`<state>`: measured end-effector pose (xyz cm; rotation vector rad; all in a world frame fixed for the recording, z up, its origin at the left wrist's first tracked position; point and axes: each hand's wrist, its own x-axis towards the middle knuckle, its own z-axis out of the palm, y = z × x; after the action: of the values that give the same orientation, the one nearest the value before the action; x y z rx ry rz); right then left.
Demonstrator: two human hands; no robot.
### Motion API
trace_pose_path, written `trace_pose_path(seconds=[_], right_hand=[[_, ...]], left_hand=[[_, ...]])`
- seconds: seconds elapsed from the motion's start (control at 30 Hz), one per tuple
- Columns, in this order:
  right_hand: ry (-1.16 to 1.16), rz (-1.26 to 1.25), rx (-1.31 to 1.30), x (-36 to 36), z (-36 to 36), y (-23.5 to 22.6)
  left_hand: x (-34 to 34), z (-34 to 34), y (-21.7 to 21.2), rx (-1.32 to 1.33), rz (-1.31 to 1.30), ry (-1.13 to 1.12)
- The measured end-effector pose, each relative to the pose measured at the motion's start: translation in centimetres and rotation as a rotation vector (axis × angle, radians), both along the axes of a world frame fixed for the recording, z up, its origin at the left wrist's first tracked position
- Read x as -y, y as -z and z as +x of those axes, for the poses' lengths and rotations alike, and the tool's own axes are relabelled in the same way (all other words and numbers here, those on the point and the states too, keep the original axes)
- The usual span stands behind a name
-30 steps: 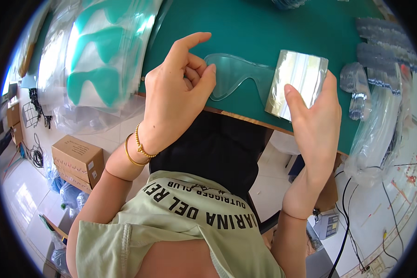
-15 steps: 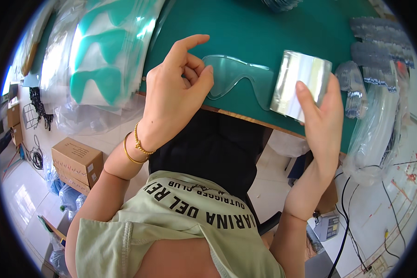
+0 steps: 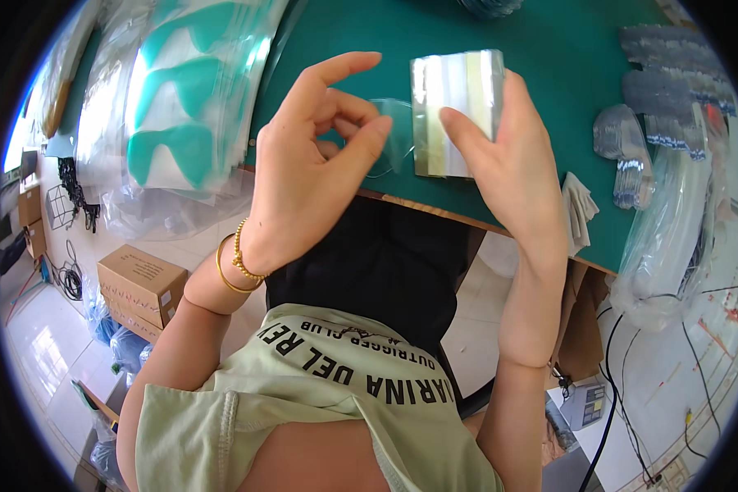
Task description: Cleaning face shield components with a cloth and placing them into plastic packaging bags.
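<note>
Clear lens [image 3: 397,131] pokes out right of left hand [image 3: 320,156], fingers half-curled, pinch unclear; right hand [image 3: 518,160] spread gripping shiny roll [image 3: 455,90], long side pointing away.

Person had on a pale green tee [image 3: 254,369] with chunky black lettering [image 3: 361,389], loose stitched sleeves [image 3: 180,435], black clothing [image 3: 361,262] over the lap, plus two gold bracelets, one beaded [image 3: 239,252], one plain [image 3: 224,266].

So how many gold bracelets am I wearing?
2, both on your left wrist: a beaded bracelet, and a smooth bangle on its elbow side.
</note>
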<state>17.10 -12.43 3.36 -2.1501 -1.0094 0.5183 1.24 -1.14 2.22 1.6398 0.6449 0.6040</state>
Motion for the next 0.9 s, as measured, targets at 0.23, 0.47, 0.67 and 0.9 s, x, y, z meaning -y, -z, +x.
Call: trace_pose_path(seconds=[0.23, 0.47, 0.67, 0.9], right_hand=[[0.139, 0.103, -0.113, 3.7, 4.6, -3.1], [0.116, -0.195, 0.235, 4.0, 3.4, -2.7], [0.128, 0.113, -0.106, 3.5, 3.0, -3.9], [-0.02, 0.041, -0.075, -0.3, 0.6, 0.0]], left_hand=[[-0.6, -1.1, 0.6, -0.112, -0.046, -0.05], [-0.7, -1.2, 1.0, -0.103, -0.063, -0.053], [-0.7, -1.3, 0.9, -0.109, -0.029, -0.043], [-0.7, -1.4, 1.4, -0.094, 0.013, -0.027]])
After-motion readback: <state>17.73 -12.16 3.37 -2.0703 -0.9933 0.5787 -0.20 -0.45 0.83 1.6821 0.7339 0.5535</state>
